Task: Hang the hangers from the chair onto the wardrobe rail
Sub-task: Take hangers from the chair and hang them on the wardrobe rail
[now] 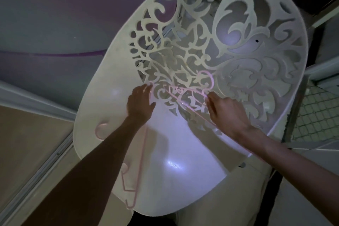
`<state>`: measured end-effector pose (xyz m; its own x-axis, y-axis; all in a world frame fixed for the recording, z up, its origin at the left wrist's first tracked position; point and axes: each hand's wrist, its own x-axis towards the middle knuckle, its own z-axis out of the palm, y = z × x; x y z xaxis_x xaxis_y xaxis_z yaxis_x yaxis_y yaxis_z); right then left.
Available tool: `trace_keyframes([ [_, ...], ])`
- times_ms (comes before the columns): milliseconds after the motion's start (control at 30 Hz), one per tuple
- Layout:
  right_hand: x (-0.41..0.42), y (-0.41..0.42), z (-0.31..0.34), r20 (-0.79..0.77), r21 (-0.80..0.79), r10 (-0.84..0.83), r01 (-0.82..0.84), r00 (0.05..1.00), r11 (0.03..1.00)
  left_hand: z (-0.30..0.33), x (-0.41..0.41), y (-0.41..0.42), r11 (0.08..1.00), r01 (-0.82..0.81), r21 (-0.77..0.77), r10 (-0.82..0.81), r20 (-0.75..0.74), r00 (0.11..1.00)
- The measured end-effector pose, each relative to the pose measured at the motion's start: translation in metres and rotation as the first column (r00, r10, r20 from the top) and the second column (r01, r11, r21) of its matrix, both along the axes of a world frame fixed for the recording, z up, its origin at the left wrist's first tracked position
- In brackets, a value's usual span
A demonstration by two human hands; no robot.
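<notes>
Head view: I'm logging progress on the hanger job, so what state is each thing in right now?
Upper pink hanger: lying on the chair, both hands at it.
Lower pink hanger: lying on the seat, partly under the left forearm, untouched.
White chair: seat facing the camera, holding both hangers.
Left hand: fingers at the upper hanger's left end.
Right hand: fingers at its right side.

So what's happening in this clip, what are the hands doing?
A person is leaning over a white chair with a cut-out floral pattern, where thin pink hangers lie. The left hand rests with fingers spread on one end of a pink hanger lying across the patterned part, and the right hand touches its other side; whether it grips it is hard to tell. Another pink hanger lies lower on the seat, partly under the left forearm. No wardrobe rail is in view, and lighting is dim.
</notes>
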<state>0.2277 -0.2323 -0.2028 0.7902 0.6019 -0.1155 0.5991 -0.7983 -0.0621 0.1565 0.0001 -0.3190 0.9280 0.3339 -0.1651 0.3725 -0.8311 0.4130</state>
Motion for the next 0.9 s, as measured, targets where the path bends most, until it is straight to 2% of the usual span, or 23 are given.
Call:
trace_keyframes([
  [67, -0.007, -0.009, 0.007, -0.008, 0.076, 0.023, -0.023, 1.0, 0.997, 0.008, -0.02, 0.007, 0.989, -0.1, 0.105, 0.093, 0.067, 0.993],
  [133, -0.014, -0.013, 0.013, -0.036, 0.152, 0.048, -0.042, 0.998, 0.987, 0.017, -0.05, 0.017, 0.959, -0.259, 0.111, 0.263, -0.023, 0.964],
  [200, -0.019, -0.011, 0.024, -0.035, 0.211, 0.085, -0.075, 0.996, 0.975, 0.026, -0.079, 0.023, 0.86, -0.507, 0.049, 0.51, -0.113, 0.853],
  [267, -0.025, -0.002, 0.034, -0.026, 0.262, 0.109, -0.098, 0.994, 0.96, 0.035, -0.102, 0.027, 0.683, -0.729, -0.045, 0.71, -0.191, 0.678],
  [300, -0.029, 0.003, 0.037, -0.052, 0.289, 0.111, -0.091, 0.993, 0.953, 0.036, -0.112, 0.026, 0.616, -0.784, -0.08, 0.747, -0.255, 0.614],
  [367, -0.038, 0.014, 0.038, -0.132, 0.319, 0.09, -0.043, 0.987, 0.947, 0.032, -0.129, 0.021, 0.562, -0.82, -0.106, 0.723, -0.419, 0.549],
  [433, -0.046, 0.027, 0.03, -0.195, 0.332, 0.057, 0.011, 0.979, 0.943, 0.021, -0.138, 0.012, 0.585, -0.804, -0.109, 0.677, -0.48, 0.558],
  [467, -0.06, 0.033, 0.02, -0.219, 0.342, 0.05, 0.028, 0.974, 0.939, 0.015, -0.152, 0.005, 0.604, -0.787, -0.126, 0.663, -0.468, 0.584],
  [533, -0.065, 0.043, 0.011, -0.293, 0.408, -0.047, 0.169, 0.955, 0.897, 0.017, -0.147, -0.002, 0.662, -0.734, -0.152, 0.627, -0.425, 0.653],
  [633, -0.083, 0.051, -0.004, -0.411, 0.474, -0.137, 0.34, 0.901, 0.812, 0.023, -0.145, -0.011, 0.651, -0.746, -0.138, 0.637, -0.434, 0.636],
  [733, -0.101, 0.048, -0.007, -0.462, 0.476, -0.122, 0.362, 0.878, 0.802, 0.023, -0.155, -0.013, 0.6, -0.77, -0.219, 0.629, -0.466, 0.622],
  [767, -0.105, 0.045, -0.004, -0.459, 0.475, -0.112, 0.35, 0.881, 0.807, 0.022, -0.161, -0.011, 0.553, -0.763, -0.335, 0.609, -0.463, 0.644],
  [833, -0.112, 0.04, 0.009, -0.446, 0.49, -0.091, 0.328, 0.89, 0.808, 0.034, -0.171, -0.006, 0.347, -0.709, -0.614, 0.584, -0.45, 0.675],
  [900, -0.118, 0.039, 0.026, -0.42, 0.485, -0.06, 0.28, 0.905, 0.828, 0.065, -0.181, -0.001, 0.286, -0.644, -0.709, 0.529, -0.444, 0.724],
])
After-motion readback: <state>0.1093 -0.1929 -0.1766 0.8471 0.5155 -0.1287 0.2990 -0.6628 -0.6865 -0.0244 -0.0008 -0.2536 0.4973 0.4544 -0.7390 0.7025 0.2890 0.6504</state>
